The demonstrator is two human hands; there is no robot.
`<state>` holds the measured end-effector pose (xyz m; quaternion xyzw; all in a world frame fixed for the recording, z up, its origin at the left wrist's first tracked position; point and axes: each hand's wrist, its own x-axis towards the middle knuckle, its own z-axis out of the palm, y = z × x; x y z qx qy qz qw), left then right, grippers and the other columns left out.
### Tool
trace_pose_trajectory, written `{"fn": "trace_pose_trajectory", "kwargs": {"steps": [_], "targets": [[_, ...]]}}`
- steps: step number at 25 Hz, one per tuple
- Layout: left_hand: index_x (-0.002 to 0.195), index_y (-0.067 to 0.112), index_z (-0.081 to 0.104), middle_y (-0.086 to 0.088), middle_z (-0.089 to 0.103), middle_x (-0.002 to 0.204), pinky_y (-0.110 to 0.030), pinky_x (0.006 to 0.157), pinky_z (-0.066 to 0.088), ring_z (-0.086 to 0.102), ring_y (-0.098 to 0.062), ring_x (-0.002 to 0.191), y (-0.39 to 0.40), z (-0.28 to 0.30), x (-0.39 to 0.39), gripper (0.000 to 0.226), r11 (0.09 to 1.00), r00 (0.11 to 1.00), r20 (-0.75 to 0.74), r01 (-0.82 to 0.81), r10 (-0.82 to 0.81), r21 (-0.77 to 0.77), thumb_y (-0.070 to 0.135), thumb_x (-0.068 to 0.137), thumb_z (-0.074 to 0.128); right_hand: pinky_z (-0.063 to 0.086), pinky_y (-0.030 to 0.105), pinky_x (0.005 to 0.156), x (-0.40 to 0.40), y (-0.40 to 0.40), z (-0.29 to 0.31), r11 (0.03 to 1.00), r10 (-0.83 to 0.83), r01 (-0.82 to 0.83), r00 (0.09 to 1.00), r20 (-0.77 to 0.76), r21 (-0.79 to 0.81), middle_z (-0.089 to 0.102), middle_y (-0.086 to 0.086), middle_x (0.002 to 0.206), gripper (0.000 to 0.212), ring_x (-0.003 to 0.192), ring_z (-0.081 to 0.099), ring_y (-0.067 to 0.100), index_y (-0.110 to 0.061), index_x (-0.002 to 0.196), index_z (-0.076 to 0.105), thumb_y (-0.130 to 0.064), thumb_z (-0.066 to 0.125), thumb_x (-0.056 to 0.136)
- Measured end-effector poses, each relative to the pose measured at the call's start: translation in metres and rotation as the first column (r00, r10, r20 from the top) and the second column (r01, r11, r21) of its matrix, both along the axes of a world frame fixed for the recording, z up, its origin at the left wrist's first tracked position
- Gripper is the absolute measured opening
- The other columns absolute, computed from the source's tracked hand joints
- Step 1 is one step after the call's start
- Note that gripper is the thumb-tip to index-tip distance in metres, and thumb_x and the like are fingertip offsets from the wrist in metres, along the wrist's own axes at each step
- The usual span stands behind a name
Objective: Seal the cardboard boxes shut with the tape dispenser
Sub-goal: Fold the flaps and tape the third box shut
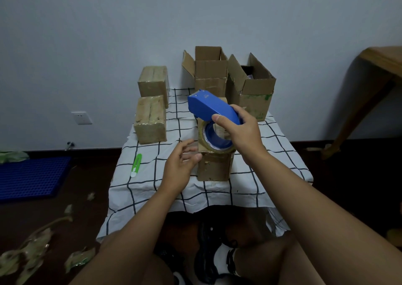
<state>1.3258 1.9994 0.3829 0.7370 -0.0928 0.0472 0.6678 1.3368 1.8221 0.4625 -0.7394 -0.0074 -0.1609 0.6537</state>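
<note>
My right hand (241, 132) grips the blue tape dispenser (212, 106) by its rear, tilted, with its roll of clear tape (217, 140) over the top of a small cardboard box (214, 168) at the table's middle. My left hand (181, 165) is at that box's left side, fingers spread and relaxed, thumb near its upper edge. Two taped boxes, one (153, 81) behind the other (150, 119), stand at the back left. At the back are two boxes with their flaps up, one (208, 71) in the middle and one (252, 88) to the right.
A checked cloth (152, 175) covers the small table. A green utility knife (136, 165) lies near its left edge. Crumpled tape scraps (32, 250) and a blue mat (32, 175) are on the floor at left. A wooden table leg (359, 108) stands at right. My knees are below.
</note>
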Motion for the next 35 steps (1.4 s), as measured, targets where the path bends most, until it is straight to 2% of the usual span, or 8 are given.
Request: {"fn": "trace_pose_trajectory", "kwargs": {"steps": [3, 8, 11, 14, 21, 25, 31, 35], "targets": [[0.104, 0.03, 0.062, 0.005, 0.069, 0.107, -0.025, 0.092, 0.052, 0.065, -0.012, 0.105, -0.002, -0.01, -0.005, 0.021, 0.996, 0.996, -0.07, -0.067, 0.062, -0.062, 0.011, 0.093, 0.063, 0.051, 0.027, 0.074, -0.002, 0.001, 0.0, 1.0, 0.003, -0.003, 1.0, -0.007, 0.008, 0.063, -0.011, 0.104, 0.032, 0.096, 0.062, 0.012, -0.033, 0.111, 0.066, -0.04, 0.078, 0.082], [0.089, 0.016, 0.061, -0.006, 0.069, 0.089, -0.038, 0.086, 0.055, 0.066, -0.02, 0.087, -0.016, -0.012, -0.006, 0.005, 0.965, 0.965, -0.157, -0.232, 0.211, -0.125, 0.014, 0.093, 0.064, 0.053, 0.03, 0.076, -0.002, -0.001, 0.001, 1.0, 0.013, -0.013, 1.0, 0.003, 0.005, 0.062, -0.015, 0.098, 0.021, 0.093, 0.062, 0.01, -0.041, 0.097, 0.064, -0.037, 0.078, 0.083], [0.085, 0.015, 0.065, 0.002, 0.07, 0.081, -0.028, 0.077, 0.054, 0.068, -0.014, 0.082, -0.021, -0.008, -0.013, 0.009, 0.938, 0.933, -0.136, -0.342, 0.332, -0.055, 0.02, 0.092, 0.065, 0.052, 0.027, 0.073, 0.0, -0.001, 0.0, 1.0, 0.012, -0.012, 1.0, 0.007, 0.006, 0.063, -0.014, 0.099, 0.024, 0.093, 0.062, 0.011, -0.037, 0.103, 0.065, -0.04, 0.078, 0.082], [0.097, 0.014, 0.071, 0.013, 0.069, 0.087, -0.007, 0.072, 0.047, 0.066, 0.003, 0.084, -0.032, -0.005, -0.029, 0.011, 0.935, 0.934, -0.047, -0.356, 0.355, -0.008, 0.016, 0.096, 0.06, 0.051, 0.027, 0.073, 0.001, 0.0, -0.002, 1.0, 0.011, -0.01, 1.0, 0.013, -0.002, 0.063, -0.01, 0.104, 0.034, 0.096, 0.062, 0.015, -0.031, 0.111, 0.066, -0.044, 0.077, 0.081], [0.125, 0.003, 0.063, 0.001, 0.062, 0.112, 0.002, 0.078, 0.04, 0.052, 0.024, 0.096, -0.035, -0.015, -0.042, 0.031, 0.915, 0.92, 0.258, -0.35, 0.295, 0.201, 0.008, 0.095, 0.06, 0.051, 0.027, 0.074, -0.001, 0.0, -0.001, 1.0, 0.014, -0.014, 1.0, 0.004, 0.024, 0.062, -0.01, 0.104, 0.03, 0.097, 0.061, 0.015, -0.031, 0.111, 0.065, -0.038, 0.077, 0.084], [0.127, 0.006, 0.062, -0.002, 0.063, 0.115, 0.002, 0.08, 0.039, 0.052, 0.023, 0.096, -0.034, -0.017, -0.041, 0.033, 0.899, 0.913, 0.29, -0.361, 0.287, 0.248, 0.013, 0.095, 0.061, 0.053, 0.028, 0.075, -0.001, 0.0, 0.0, 0.999, 0.014, -0.014, 1.0, 0.003, 0.035, 0.062, -0.012, 0.103, 0.029, 0.098, 0.061, 0.013, -0.033, 0.109, 0.064, -0.037, 0.077, 0.084], [0.133, 0.007, 0.057, -0.002, 0.057, 0.122, 0.0, 0.085, 0.038, 0.054, 0.002, 0.104, -0.035, -0.021, -0.04, 0.039, 0.898, 0.923, 0.285, -0.338, 0.258, 0.28, 0.014, 0.094, 0.061, 0.051, 0.026, 0.074, 0.001, 0.001, -0.001, 1.0, 0.007, -0.007, 1.0, -0.001, 0.02, 0.062, -0.009, 0.106, 0.034, 0.099, 0.061, 0.013, -0.029, 0.114, 0.065, -0.039, 0.077, 0.084], [0.136, 0.008, 0.054, 0.0, 0.05, 0.124, -0.008, 0.087, 0.037, 0.045, 0.004, 0.107, -0.036, -0.019, -0.042, 0.043, 0.9, 0.931, 0.256, -0.33, 0.26, 0.286, 0.012, 0.094, 0.058, 0.049, 0.024, 0.073, 0.001, 0.003, -0.001, 1.0, -0.01, 0.01, 1.0, -0.006, 0.021, 0.062, -0.012, 0.103, 0.035, 0.096, 0.061, 0.01, -0.028, 0.114, 0.065, -0.039, 0.077, 0.083]]}}
